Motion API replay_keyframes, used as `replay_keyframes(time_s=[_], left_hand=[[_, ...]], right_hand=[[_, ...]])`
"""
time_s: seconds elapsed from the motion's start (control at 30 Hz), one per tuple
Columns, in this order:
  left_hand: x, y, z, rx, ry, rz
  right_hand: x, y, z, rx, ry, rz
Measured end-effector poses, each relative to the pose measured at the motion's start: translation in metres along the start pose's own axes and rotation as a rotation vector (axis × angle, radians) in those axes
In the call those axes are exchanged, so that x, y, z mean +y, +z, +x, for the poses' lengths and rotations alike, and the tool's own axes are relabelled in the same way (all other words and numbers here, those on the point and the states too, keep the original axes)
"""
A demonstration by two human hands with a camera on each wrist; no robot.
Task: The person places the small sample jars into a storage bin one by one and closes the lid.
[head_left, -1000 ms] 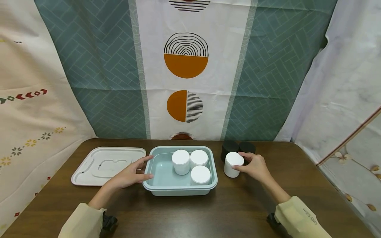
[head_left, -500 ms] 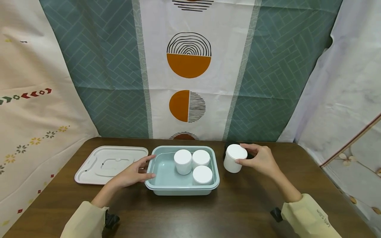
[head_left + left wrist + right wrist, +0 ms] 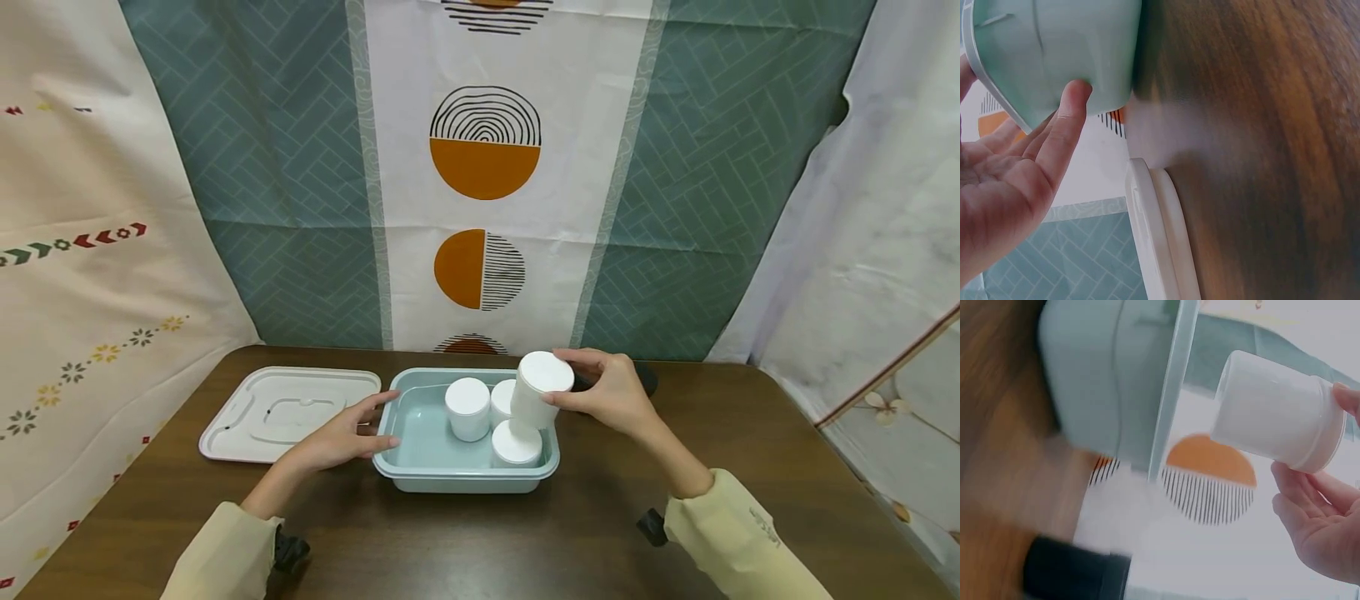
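My right hand (image 3: 615,396) grips a white lidded jar (image 3: 542,387) by its lid, thumb and fingers on opposite sides. The held jar tilts above the right end of a pale blue-green plastic tub (image 3: 472,485); the right wrist view shows the jar (image 3: 1272,409) raised past the tub's rim (image 3: 1172,394). Inside the tub, at its right half, stand three more white jars (image 3: 468,408), two of them partly covered by the held one. At the tub's left end my left hand (image 3: 345,437) holds the rim, with fingers (image 3: 1072,103) against the outer wall.
A white flat lid (image 3: 288,417) lies on the brown wooden table (image 3: 480,550), left of the tub. Black jars (image 3: 645,377) stand behind my right hand; one black jar (image 3: 1075,569) shows in the right wrist view. A patterned cloth (image 3: 487,208) hangs behind the table.
The right hand has lifted the white jar off the table beside the black jars and carried it left over the tub. The left hand has stayed at the tub's left end.
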State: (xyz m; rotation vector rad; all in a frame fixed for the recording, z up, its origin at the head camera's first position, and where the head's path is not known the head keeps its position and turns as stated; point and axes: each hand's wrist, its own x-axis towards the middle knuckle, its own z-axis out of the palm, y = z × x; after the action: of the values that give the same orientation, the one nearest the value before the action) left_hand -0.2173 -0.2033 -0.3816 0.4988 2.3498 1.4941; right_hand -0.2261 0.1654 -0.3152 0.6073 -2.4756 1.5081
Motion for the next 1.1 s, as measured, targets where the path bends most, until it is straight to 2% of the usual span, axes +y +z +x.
replay_keyframes(time_s=[0.17, 0.4, 0.73, 0.9, 1.1], left_hand=[[0.000, 0.000, 0.000, 0.004, -0.002, 0.002], [-0.002, 0.000, 0.001, -0.004, 0.010, -0.001], [-0.002, 0.000, 0.001, -0.002, 0.006, -0.017], [-0.001, 0.000, 0.001, -0.005, 0.008, -0.019], [-0.001, 0.000, 0.001, -0.006, 0.001, -0.022]], right_hand=[[-0.010, 0.026, 0.008, -0.035, -0.040, 0.067], [-0.016, 0.060, 0.011, -0.064, -0.087, 0.061], [-0.008, 0.088, 0.005, -0.156, -0.094, 0.089], [0.004, 0.094, 0.000, -0.204, -0.097, 0.008], [0.014, 0.098, -0.002, -0.199, -0.194, -0.173]])
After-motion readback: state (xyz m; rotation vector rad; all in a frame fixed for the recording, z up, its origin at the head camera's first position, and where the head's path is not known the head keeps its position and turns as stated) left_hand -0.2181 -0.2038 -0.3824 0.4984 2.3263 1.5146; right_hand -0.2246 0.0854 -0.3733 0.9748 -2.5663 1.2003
